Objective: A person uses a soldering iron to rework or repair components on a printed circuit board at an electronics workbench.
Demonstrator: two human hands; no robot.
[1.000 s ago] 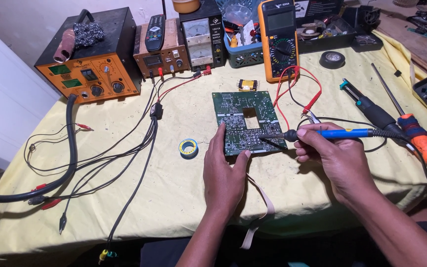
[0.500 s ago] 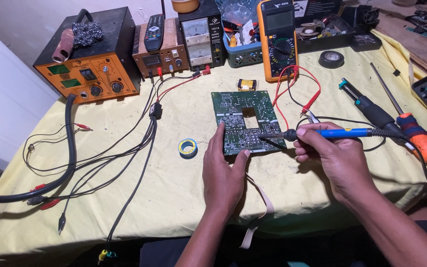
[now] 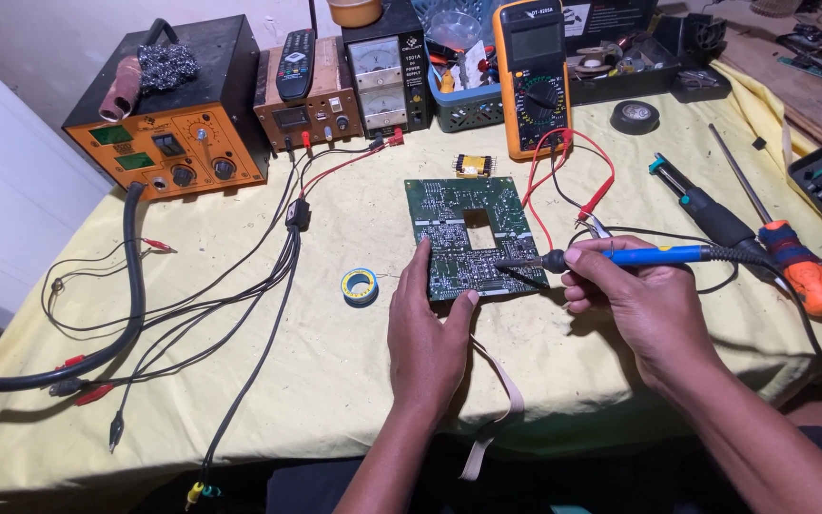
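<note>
On the yellow cloth (image 3: 354,381), seen from your head camera, the green board (image 3: 473,238) lies flat and serves as the landmark for everything else. Your left hand (image 3: 430,338) rests at the board's near left corner, thumb and fingers spread and pressing on its edge; it pins the board rather than closing around anything. Your right hand (image 3: 644,305) sits just right of the board, fingers closed on the blue-handled iron (image 3: 620,255), pen-style. The iron's dark tip reaches onto the board's near right area, below the square cutout, and looks to be touching it, though the view is too small to be sure of contact.

Just left of the board lies a small solder reel (image 3: 360,286), untouched, with no wire visibly fed to the tip. Just behind the board sits a small yellow transformer (image 3: 473,166), off the board. Farther behind stands the orange meter (image 3: 532,71), its red leads (image 3: 577,186) trailing down beside the board's right edge. Well to the right lie a black pump (image 3: 706,211) and an orange-handled screwdriver (image 3: 796,271). Far left behind the board sits the orange station (image 3: 178,119).

Judging from this, the soldering work is mid-way: the iron is at a joint, the cutout is vacant and the transformer is not fitted.
</note>
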